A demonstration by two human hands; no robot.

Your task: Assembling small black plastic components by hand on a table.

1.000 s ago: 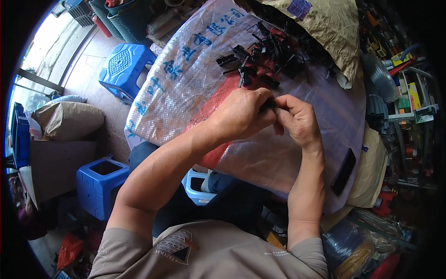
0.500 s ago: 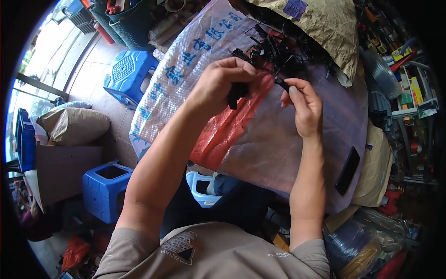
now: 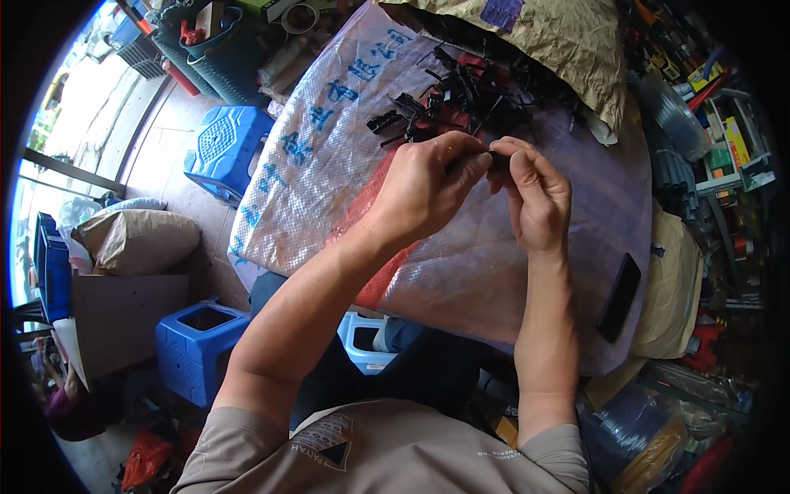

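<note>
Black, hard-looking pieces [image 3: 473, 95]: a spiky, loose heap of short blocks and thin prongs, plastic by the look, lying just beyond the hands; single shapes run together
Small dark piece [image 3: 497, 159]: between the fingertips of both hands, near the close edge of the heap; mostly covered, so its form cannot be told
Left hand [image 3: 432, 181]: curled narrow, back upward, thumb and forefinger pinching the small dark piece
Right hand [image 3: 539, 198]: fingers bent inward, tips narrowed on the same piece
Glossy white woven-plastic sheet [image 3: 485, 272]: fine-gridded and creased, blue brushed characters on its left part, a red band [image 3: 383, 276] slanting beneath the left hand
Flat black rectangular slab [image 3: 619, 296]: phone-like, smooth, near the sheet's right edge
Crumpled tan paper sack [image 3: 568, 45]: stiff folds, past the heap, with a purple patch [image 3: 504, 12]
Moulded blue plastic stool [image 3: 226, 148]: dimpled top, on pale floor tiles [image 3: 160, 181]; a second blue stool [image 3: 197, 346] nearer, hollow-topped
Stuffed tan bag [image 3: 140, 241]: rounded, wrinkled, at the far left
Right-hand shelving [image 3: 728, 185]: crowded with small coloured goods, blurred toward the rim
</note>
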